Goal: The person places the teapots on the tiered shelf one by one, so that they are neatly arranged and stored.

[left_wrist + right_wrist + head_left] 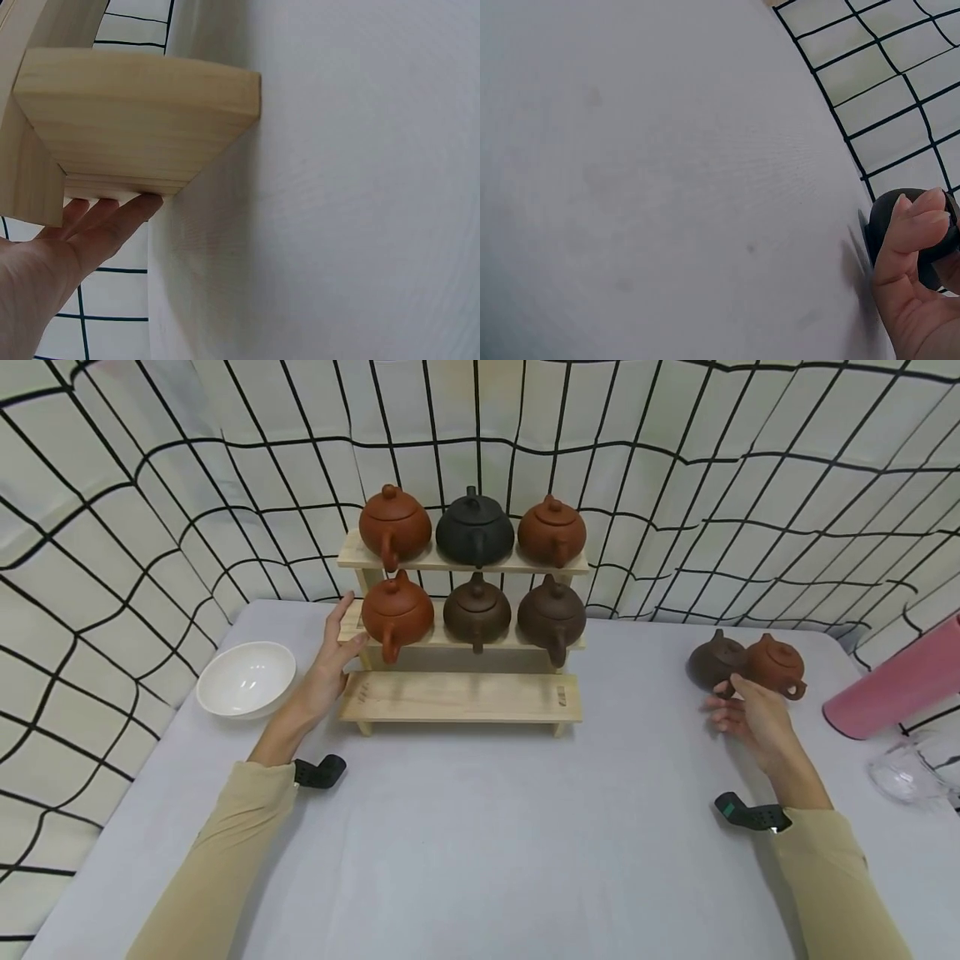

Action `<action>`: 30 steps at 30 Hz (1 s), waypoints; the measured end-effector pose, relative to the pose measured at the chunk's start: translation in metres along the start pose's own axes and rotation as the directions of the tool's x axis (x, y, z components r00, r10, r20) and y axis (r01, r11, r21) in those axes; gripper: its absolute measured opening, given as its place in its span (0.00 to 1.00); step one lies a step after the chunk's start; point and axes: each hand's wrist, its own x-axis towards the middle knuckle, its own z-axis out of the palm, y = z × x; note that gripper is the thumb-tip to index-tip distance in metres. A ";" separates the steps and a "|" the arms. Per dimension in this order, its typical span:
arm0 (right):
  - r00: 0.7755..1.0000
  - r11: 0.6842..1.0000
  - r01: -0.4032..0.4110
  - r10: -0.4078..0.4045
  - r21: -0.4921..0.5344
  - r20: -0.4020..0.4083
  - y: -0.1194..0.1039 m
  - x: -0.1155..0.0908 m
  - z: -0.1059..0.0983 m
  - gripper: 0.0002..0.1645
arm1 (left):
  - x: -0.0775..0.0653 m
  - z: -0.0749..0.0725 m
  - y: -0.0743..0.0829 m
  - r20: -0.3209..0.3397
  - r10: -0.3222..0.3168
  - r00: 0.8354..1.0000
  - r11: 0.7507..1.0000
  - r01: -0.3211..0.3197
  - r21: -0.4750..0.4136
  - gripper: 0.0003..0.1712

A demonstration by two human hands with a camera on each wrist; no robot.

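A light wooden three-tier stand (461,697) holds several small teapots on its upper two tiers; the lowest board is bare. My left hand (327,660) touches the stand's left end, thumb toward the front. In the left wrist view its straight fingers (112,225) reach along the wood's edge. On the right, a dark brown teapot (714,658) sits against a reddish-brown teapot (776,662). My right hand (761,718) pinches the dark teapot's handle between thumb and forefinger. In the right wrist view curled fingers partly cover that teapot (889,210).
A white bowl (247,681) stands left of the stand. At the right edge are a pink cylinder (892,681) and a clear glass vessel (907,772). White cloth covers the table (480,843), and black wire mesh (637,443) rises behind and at the sides.
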 end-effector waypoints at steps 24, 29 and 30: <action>0.896 0.914 0.403 -0.387 -0.036 0.216 -0.057 -0.066 0.049 0.17 | 0.002 0.000 -0.003 -0.002 0.026 1.000 1.000 -0.026 0.014 0.44; 0.837 0.886 0.463 -0.435 -0.006 0.331 -0.075 -0.092 0.080 0.18 | 0.002 0.001 -0.003 -0.004 0.040 0.999 0.999 -0.040 0.016 0.43; 0.829 0.882 0.470 -0.435 -0.016 0.351 -0.078 -0.097 0.087 0.18 | 0.002 0.001 -0.002 -0.002 0.040 0.999 0.999 -0.040 0.014 0.43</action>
